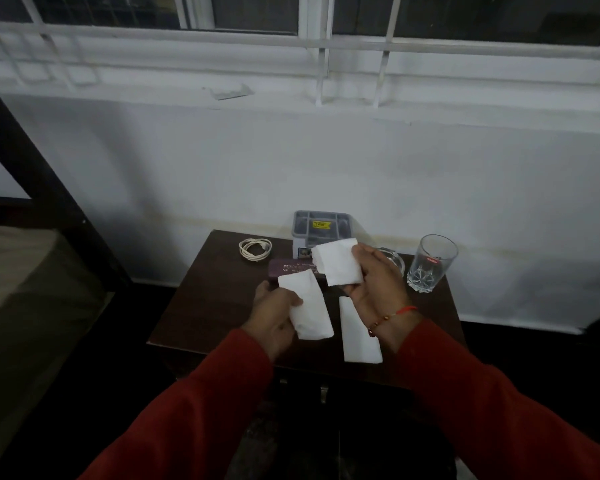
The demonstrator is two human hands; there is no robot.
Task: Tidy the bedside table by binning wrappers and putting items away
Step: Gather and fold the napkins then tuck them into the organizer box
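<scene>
A white folded paper wrapper (309, 306) is held above the dark brown wooden worktop (194, 306), tilted, and a second white paper wrapper (338, 263) is held higher, near the grey plastic organiser box (321, 226). A third long white paper wrapper (357, 336) lies flat by the front edge. On the worktop there are also a coiled cream cable (255, 249), a flat maroon box (291, 270) partly hidden, and an upright clear drinking glass (430, 263) at the right.
</scene>
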